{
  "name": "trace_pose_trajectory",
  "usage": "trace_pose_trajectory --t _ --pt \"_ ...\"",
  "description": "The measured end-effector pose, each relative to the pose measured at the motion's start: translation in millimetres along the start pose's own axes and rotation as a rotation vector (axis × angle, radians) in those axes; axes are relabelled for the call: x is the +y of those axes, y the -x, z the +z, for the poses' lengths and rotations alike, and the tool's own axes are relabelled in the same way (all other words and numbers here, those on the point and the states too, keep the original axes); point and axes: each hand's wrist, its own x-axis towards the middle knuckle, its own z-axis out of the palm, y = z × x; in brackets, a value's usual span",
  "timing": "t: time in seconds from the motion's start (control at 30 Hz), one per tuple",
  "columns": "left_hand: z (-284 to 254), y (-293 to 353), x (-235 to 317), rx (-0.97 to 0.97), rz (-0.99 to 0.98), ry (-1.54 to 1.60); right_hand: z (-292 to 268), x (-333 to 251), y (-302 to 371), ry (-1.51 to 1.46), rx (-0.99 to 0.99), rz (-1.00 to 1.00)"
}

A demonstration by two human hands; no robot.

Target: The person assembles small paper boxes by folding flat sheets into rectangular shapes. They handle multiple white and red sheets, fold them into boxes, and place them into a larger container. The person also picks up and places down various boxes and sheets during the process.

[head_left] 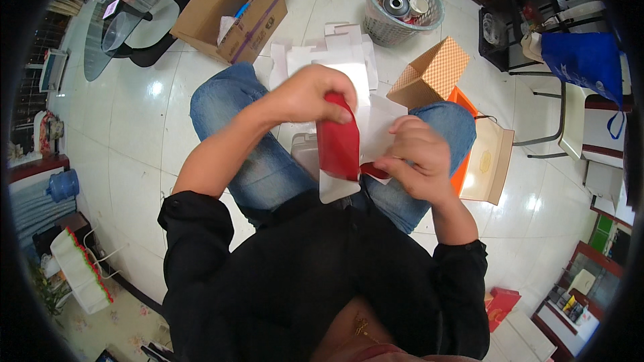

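My left hand (314, 97) grips the top of a red, smooth-sided packet or slim box (339, 146) between thumb and fingers, above my lap. Just right of its lower end is a smaller red piece (374, 171); I cannot tell whether the two are joined. My right hand (419, 161) is closed, slightly blurred, with its thumb and finger pinching at that smaller piece. Beneath the red packet shows a white card flap (337, 189). Opened white cardboard (345, 60) lies between my knees, and a pale grey object (305, 151) is partly hidden behind the packet.
An open brown carton (258, 37) stands far left. Beyond the white cardboard is a plastic basket (382, 30) holding a round metal item. A checked box (429, 74) and an open orange box (486, 164) lie by my right knee. A blue bag (582, 64) hangs at the right.
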Motion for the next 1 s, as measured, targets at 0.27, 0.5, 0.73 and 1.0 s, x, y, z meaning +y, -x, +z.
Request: trace_pose_trajectory --t 0.27,0.5,0.73,1.0 --pt "6 0 -1 -0.078 0.086 -0.065 -25 1 -12 0.053 -0.639 0.26" --pt "-47 17 -56 0.021 0.701 0.59 -83 29 1 -0.509 -0.311 -0.054" --pt "-13 41 -94 0.063 0.121 0.768 -65 39 32 -0.717 0.112 0.032" --pt "59 64 -114 0.052 -0.243 1.475 -50 37 37 -1.045 0.386 -0.041"
